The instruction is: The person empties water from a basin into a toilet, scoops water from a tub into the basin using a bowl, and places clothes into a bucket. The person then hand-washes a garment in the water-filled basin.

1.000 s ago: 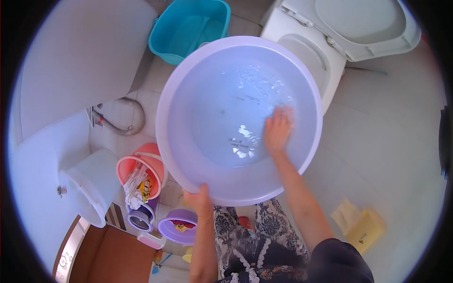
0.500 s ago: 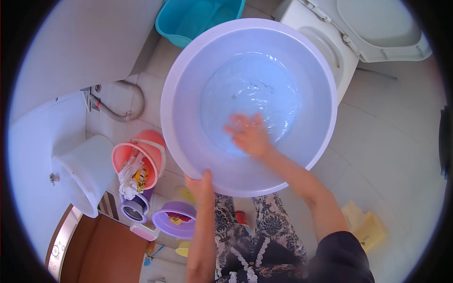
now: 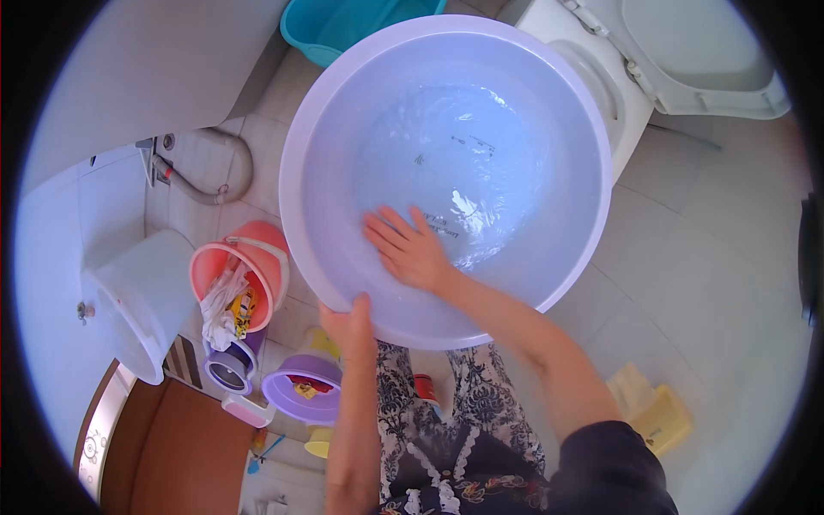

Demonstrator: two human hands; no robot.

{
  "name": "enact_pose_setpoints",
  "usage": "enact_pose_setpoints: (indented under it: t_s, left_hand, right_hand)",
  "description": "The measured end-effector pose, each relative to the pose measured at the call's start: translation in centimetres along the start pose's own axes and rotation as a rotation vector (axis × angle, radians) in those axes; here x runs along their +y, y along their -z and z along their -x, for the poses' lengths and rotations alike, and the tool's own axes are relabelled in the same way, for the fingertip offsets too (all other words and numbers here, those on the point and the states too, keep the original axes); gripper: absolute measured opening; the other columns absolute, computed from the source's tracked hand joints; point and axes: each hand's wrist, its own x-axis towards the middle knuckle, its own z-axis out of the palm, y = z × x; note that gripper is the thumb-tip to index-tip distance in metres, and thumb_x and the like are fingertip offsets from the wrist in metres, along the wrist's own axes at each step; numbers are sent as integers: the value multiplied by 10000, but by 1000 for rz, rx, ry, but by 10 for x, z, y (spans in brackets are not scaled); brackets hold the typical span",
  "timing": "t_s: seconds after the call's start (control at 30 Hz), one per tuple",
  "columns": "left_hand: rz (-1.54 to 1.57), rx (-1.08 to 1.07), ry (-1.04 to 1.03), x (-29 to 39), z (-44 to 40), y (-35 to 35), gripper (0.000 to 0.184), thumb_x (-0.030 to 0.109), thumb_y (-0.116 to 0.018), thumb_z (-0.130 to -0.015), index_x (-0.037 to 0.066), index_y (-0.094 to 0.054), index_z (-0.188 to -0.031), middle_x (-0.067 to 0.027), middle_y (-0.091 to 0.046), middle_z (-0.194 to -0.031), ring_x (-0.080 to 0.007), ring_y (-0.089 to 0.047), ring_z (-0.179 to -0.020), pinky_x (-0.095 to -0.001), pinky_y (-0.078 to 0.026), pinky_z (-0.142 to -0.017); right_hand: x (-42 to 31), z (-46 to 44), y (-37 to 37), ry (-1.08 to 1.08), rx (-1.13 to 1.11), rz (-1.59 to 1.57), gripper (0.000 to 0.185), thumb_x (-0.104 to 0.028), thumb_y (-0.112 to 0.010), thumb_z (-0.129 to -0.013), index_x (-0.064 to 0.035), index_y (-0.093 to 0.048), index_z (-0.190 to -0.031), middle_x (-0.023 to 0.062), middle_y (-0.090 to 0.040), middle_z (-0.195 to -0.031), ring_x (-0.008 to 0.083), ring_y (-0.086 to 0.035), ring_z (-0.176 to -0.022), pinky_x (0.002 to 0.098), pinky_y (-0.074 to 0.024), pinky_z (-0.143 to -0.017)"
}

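The right hand (image 3: 412, 255) has moved. A second ago it was over on the right side of the big basin (image 3: 296, 172), and now it is at the lower left of the inside, flat, with its fingers spread wide. It is hard to tell if the palm touches the basin there. The left hand (image 3: 348, 326) is the same as before, pinching the rim at the bottom left, thumb on top. So the two hands are apart.

The basin fills the middle of the frame. It is round, smooth and pale purple, and looks like plastic. The clear water (image 3: 506, 154) in it is wrinkly and shiny, with small dark letters showing at the bottom.

At the top left is a smooth blue-green tub (image 3: 330, 30). At the lower left, a round pink bucket (image 3: 270, 279) holds crumpled white cloth (image 3: 221, 305). A hard, shiny white toilet (image 3: 639, 142) is at the top right.
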Motion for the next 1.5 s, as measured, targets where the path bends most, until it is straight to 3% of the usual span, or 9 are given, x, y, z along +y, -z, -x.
enact_pose_setpoints:
  t_s: [0.13, 0.2, 0.47, 0.63, 0.77, 0.87, 1.0, 1.17, 1.5]
  left_hand:
    - [44, -53, 13, 0, 3, 4, 467, -30, -544, -648, -52, -424, -1099, -121, -519, -1015, -200, -528, -899, -296, -414, -806]
    - [80, -40, 7, -1, 4, 1, 425, -17, -541, -656, -62, -440, -1067, -125, -527, -991, -190, -528, -878, -286, -415, -790]
    - [34, -57, -49, -4, -1, 2, 372, 34, -582, -720, -51, -452, -1058, -116, -527, -1006, -173, -516, -886, -282, -407, -792]
    - [96, 32, -19, 2, 1, 1, 319, 92, -583, -790, -47, -465, -1053, -107, -532, -1010, -167, -518, -890, -287, -416, -784]
    - [119, -2, -48, 32, 9, -6, 307, 86, -570, -796, -55, -476, -1051, -115, -539, -1010, -177, -526, -889, -298, -428, -774]
    - [111, -43, -55, 35, 15, -3, 360, 66, -562, -776, -57, -459, -1098, -119, -534, -1037, -192, -531, -907, -302, -430, -788]
    - [13, -114, 47, 34, 26, 6, 420, 15, -556, -719, -64, -449, -1117, -126, -539, -1027, -207, -540, -901, -303, -435, -787]
    - [65, -136, 71, 55, 42, 6, 431, -21, -537, -652, -85, -463, -1072, -144, -556, -965, -219, -561, -827, -305, -454, -731]
    - [140, -180, 203, 84, 40, 55, 432, -37, -518, -619, -52, -464, -1047, -148, -551, -935, -252, -555, -824, -348, -474, -702]
  right_hand:
    - [52, 58, 66, -425, -568, 208, 556, -310, -485, -807, -98, -315, -1293, 100, -212, -1383, 261, -189, -1281, 492, -148, -1005]
    - [116, 71, 53, -728, -17, 376, 552, -300, -448, -831, -77, -283, -1307, 153, -194, -1380, 298, -161, -1283, 506, -135, -1003]
    - [59, -133, -11, -551, 575, 62, 530, -268, -403, -835, 20, -309, -1269, 282, -233, -1319, 359, -199, -1257, 476, -135, -1020]
    - [-67, -77, -22, -474, 364, -861, 527, -189, -342, -879, 49, -164, -1314, 252, -125, -1368, 391, -119, -1271, 431, -135, -1030]
    - [-75, 44, 61, -403, -446, -707, 465, -260, -326, -895, -21, -295, -1292, 140, -250, -1362, 243, -223, -1268, 358, -203, -1031]
    - [-22, 136, 119, -286, -602, -97, 359, -276, -415, -838, -45, -523, -1091, 100, -453, -1216, 223, -378, -1166, 441, -291, -958]
    - [48, 170, 166, -615, -58, 387, 352, -181, -540, -750, -18, -524, -1062, 159, -493, -1148, 271, -426, -1113, 462, -280, -954]
    - [75, 183, 143, -1495, 368, -254, 521, -168, -659, -646, 20, -472, -1095, 229, -538, -1033, 345, -519, -984, 408, -393, -869]
    - [11, 144, 248, -1345, 496, -317, 476, -120, -649, -655, 26, -488, -1078, 184, -598, -931, 296, -591, -847, 357, -461, -763]
